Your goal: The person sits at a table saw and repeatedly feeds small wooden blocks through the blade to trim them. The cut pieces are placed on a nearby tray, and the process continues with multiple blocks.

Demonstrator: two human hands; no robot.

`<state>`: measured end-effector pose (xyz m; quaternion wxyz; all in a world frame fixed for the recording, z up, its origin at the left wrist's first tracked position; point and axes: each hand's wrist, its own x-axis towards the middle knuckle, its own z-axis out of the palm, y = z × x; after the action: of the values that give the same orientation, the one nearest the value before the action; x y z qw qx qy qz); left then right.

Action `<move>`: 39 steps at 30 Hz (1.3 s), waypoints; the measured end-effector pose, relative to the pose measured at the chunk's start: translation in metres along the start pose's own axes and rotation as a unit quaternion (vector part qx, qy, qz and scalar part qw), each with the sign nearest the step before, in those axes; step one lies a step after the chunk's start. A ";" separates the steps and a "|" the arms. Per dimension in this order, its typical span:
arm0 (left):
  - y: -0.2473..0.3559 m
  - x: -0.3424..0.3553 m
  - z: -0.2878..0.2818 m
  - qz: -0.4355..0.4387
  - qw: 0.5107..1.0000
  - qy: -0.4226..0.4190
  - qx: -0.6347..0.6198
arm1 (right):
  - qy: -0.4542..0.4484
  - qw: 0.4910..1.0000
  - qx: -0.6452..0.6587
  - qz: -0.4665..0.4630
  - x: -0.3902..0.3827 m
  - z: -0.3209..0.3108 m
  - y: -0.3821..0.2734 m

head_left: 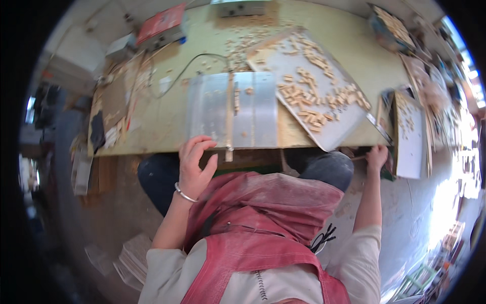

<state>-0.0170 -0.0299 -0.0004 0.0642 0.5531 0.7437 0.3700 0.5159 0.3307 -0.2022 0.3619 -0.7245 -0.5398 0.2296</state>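
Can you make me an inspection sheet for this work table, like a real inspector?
Surface: pale green table, dusty-looking in places.
Work things: silvery metal plate at the near edge; to its right, a slanted grey tray holding many small wooden blocks.
Clutter: loose wooden bits scattered beyond the plate.
Hands: left hand open by the plate's near edge; right hand near the tray's near-right side, grip unclear.
Cables: thin black cable curving across the table.
Surroundings: red-topped box at far left; grey floor below.
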 end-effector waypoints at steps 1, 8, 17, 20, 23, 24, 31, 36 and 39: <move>-0.001 -0.004 -0.001 0.002 0.999 0.035 -0.021 | 0.004 0.997 0.077 0.010 -0.003 -0.009 0.009; -0.038 -0.083 -0.001 -0.173 0.975 0.063 -0.126 | -0.388 0.908 0.118 -0.108 -0.129 -0.051 -0.168; -0.044 -0.098 -0.007 -0.151 0.982 0.077 -0.090 | -0.446 0.865 0.024 -0.227 -0.141 0.008 -0.222; -0.049 -0.103 -0.007 -0.157 0.981 0.079 -0.087 | -0.417 0.875 0.033 -0.245 -0.130 0.027 -0.224; -0.052 -0.107 -0.007 -0.165 0.979 0.080 -0.085 | -0.412 0.877 0.042 -0.244 -0.108 0.048 -0.215; -0.053 -0.108 -0.006 -0.167 0.979 0.080 -0.085 | -0.409 0.878 0.047 -0.245 -0.107 0.052 -0.218; -0.058 -0.109 -0.002 -0.180 0.978 0.073 -0.080 | -0.403 0.874 0.066 -0.263 -0.087 0.081 -0.232; -0.100 -0.132 0.022 -0.311 0.919 0.088 -0.227 | -0.276 0.900 0.048 -0.335 -0.076 0.127 -0.254; -0.123 -0.110 0.042 -0.327 0.895 0.144 -0.268 | -0.148 0.918 0.072 -0.361 -0.080 0.144 -0.256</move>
<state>-0.0496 -0.1192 -0.1413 0.2194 0.1809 0.7567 0.5887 0.2294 0.3347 -0.1003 0.3874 -0.4101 -0.7942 0.2257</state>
